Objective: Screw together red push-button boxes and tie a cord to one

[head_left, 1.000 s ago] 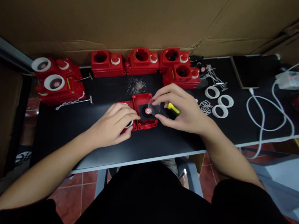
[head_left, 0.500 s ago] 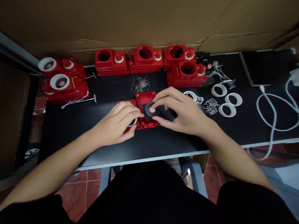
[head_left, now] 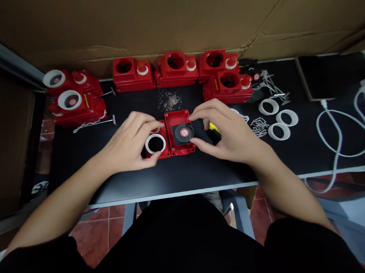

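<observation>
On the black table lies an opened red housing point(head_left: 177, 117), its inside facing up. A clear round disc with a red and white centre label point(head_left: 184, 132) rests in it over a black square. My right hand point(head_left: 224, 130) hovers at the disc's right side, thumb and fingers apart, the thumb tip close to its rim. Left of the housing sits a red cover point(head_left: 166, 148) with a white ring point(head_left: 155, 143) around its round opening. My left hand point(head_left: 133, 144) curls around that cover, thumb at the near side and fingers at the far side.
Several red units point(head_left: 133, 77) stand along the cardboard wall; two more with white rings point(head_left: 69, 100) are at left. Debris point(head_left: 170, 101), a yellow and black tool point(head_left: 214, 128), loose white rings point(head_left: 279, 131), screws point(head_left: 259, 127), a tablet-like device point(head_left: 314, 78) and a white cable point(head_left: 336, 148) lie about.
My right fingers have come off the disc and moved slightly right. My left hand has drawn back to the left, uncovering the white ring. The yellow tool now shows behind my right hand.
</observation>
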{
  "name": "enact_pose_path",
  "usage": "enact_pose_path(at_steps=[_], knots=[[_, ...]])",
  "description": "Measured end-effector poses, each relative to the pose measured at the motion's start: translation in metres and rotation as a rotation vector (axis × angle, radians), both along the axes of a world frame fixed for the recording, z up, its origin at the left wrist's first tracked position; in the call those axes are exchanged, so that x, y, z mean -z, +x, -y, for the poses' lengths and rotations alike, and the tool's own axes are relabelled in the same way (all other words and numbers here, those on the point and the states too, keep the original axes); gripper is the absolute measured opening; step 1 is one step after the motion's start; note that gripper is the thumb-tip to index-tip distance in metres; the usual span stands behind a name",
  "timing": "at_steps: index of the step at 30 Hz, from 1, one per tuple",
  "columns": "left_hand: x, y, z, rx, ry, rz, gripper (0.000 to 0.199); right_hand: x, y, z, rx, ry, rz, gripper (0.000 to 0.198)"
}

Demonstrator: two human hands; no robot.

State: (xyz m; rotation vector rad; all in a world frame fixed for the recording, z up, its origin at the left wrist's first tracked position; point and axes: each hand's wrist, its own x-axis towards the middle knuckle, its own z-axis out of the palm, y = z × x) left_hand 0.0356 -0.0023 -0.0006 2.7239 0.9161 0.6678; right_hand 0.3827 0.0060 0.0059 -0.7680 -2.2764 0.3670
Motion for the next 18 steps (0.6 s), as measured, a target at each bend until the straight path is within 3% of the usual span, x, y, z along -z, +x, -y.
enact_pose_path(at_steps=[4, 9, 12, 16, 18], knots=[[-0.006, -0.012, -0.009, -0.007, -0.175, -0.094, 0.083, -0.006, 0.013, -0.010, 0.250, -0.022, -0.009, 0.017], [-0.015, -0.016, -0.013, 0.064, -0.235, -0.121, 0.053, -0.013, 0.032, -0.029, 0.510, -0.168, -0.009, 0.041], [-0.027, -0.016, -0.011, 0.034, -0.273, -0.159, 0.042, -0.015, 0.039, -0.035, 0.553, -0.229, -0.026, 0.054], [-0.052, -0.030, -0.008, -0.067, -0.323, -0.245, 0.038, -0.010, 0.041, -0.041, 0.558, -0.178, -0.055, 0.057], [-0.066, -0.042, -0.006, -0.113, -0.268, -0.203, 0.042, -0.005, 0.039, -0.044, 0.559, -0.153, -0.066, 0.059]])
